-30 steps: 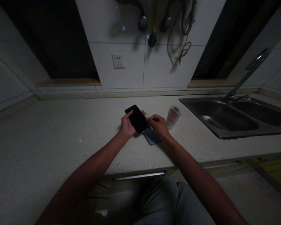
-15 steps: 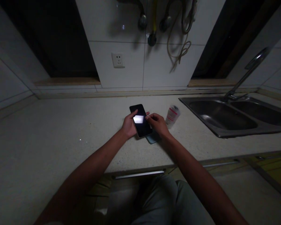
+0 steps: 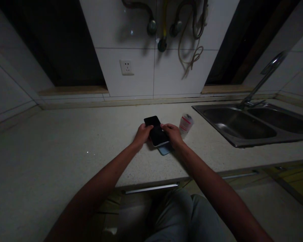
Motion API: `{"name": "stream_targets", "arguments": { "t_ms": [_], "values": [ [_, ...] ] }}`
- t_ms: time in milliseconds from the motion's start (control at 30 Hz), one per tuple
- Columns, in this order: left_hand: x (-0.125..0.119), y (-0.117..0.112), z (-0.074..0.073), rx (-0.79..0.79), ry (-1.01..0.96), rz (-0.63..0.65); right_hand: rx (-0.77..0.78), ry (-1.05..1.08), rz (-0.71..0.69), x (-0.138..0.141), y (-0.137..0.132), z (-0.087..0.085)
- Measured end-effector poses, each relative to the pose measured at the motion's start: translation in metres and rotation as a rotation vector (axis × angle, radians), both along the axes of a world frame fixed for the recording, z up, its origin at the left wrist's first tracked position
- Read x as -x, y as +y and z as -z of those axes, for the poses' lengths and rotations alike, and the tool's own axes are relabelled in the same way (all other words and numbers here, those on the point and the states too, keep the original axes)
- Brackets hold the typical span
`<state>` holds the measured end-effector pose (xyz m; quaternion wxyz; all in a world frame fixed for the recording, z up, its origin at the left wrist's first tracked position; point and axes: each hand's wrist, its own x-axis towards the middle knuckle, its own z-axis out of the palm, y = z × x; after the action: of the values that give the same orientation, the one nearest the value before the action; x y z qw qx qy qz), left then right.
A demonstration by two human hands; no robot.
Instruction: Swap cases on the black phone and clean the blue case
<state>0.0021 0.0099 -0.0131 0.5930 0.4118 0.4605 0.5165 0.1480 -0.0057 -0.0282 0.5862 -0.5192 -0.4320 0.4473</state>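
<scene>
A black smartphone point(image 3: 157, 135), its screen dark and facing up, is held above the countertop by both hands. My left hand point(image 3: 141, 133) is closed around its left edge, thumb on the screen and fingers out of sight beneath. At the right edge, my right hand point(image 3: 174, 134) is closed on the phone with its thumb over the screen side. A tiny pale spot shows by that thumb, too small to name. Partly covered by the phone, a light-blue flat object point(image 3: 164, 149) lies on the counter. Just right of my right hand stands a clear plastic cup point(image 3: 186, 123) with red print.
The pale speckled countertop point(image 3: 111, 127) runs along a tiled wall with a power socket point(image 3: 126, 67). A double steel sink point(image 3: 238, 143) with a faucet point(image 3: 262, 77) is on the right. Pipes and a looped cord point(image 3: 192, 62) hang above. A drawer handle point(image 3: 151, 188) lines the front edge.
The phone has shifted slightly right, and the bright reflection on its screen is gone. My right hand has gone from a pinch at the phone's edge to a grip on its right side.
</scene>
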Motion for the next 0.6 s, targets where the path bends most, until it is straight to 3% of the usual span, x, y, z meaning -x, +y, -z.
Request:
{"name": "stream_targets", "arguments": {
  "t_ms": [133, 333, 533, 600],
  "values": [
    [0.0044, 0.0025, -0.0017, 0.052, 0.039, 0.086, -0.052, -0.168, 0.049, -0.0024, 0.0010, 0.0025],
    [0.0062, 0.0041, -0.0010, 0.020, 0.150, 0.068, -0.115, -0.563, 0.038, -0.0062, 0.0028, 0.0074],
    [0.0028, -0.0025, -0.0019, -0.062, 0.165, 0.107, -0.409, -0.753, 0.150, -0.0069, -0.0003, 0.0081],
    [0.0030, -0.0017, -0.0009, -0.077, 0.154, 0.096, -0.486, -0.824, 0.131, -0.0058, -0.0008, 0.0086]
  ]
}}
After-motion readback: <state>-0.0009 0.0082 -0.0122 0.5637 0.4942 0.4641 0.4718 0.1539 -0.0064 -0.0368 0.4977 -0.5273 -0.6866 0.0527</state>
